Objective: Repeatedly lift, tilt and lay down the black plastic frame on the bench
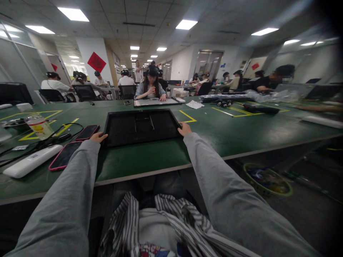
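A flat black tray lies on the green table straight ahead of me, with a thin dark stick inside it. My left hand rests on the tray's near left corner, fingers curled over the rim. My right hand grips the near right corner in the same way. Both arms are in grey sleeves, stretched forward.
Two phones, a white power bank, black cables and a plastic bottle lie to my left. A person sits opposite at a white tray. Others work behind. A green basket stands on the floor at right.
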`<state>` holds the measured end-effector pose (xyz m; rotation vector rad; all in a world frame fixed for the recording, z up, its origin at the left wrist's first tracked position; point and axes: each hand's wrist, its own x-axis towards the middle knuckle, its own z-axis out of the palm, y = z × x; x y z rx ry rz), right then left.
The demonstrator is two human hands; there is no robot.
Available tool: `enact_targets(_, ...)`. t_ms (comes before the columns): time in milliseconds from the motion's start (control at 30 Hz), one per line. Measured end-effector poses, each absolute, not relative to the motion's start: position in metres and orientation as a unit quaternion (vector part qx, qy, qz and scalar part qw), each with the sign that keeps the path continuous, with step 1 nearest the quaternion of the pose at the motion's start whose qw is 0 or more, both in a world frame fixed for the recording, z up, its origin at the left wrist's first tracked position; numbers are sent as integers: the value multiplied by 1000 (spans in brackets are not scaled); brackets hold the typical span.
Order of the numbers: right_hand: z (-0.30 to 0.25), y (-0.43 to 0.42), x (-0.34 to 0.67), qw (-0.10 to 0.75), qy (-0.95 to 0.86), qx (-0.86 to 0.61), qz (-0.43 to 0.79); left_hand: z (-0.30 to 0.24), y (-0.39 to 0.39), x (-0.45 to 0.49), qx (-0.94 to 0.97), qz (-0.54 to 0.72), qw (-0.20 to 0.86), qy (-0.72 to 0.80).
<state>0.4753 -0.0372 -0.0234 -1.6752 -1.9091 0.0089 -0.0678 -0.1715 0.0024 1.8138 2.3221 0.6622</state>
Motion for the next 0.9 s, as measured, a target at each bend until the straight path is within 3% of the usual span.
enact_targets(300, -15, -45, 476, 341, -728, -594, 8, 7, -179, -56, 574, 101, -85, 808)
enact_targets(567, 3, -60, 472, 436, -711, -547, -68, 20, -190, -39, 568, 215, -224, 762)
enact_targets(900, -5, -60, 467, 390, -714, -581, -26, 9, -180, -42, 572, 149, -184, 785)
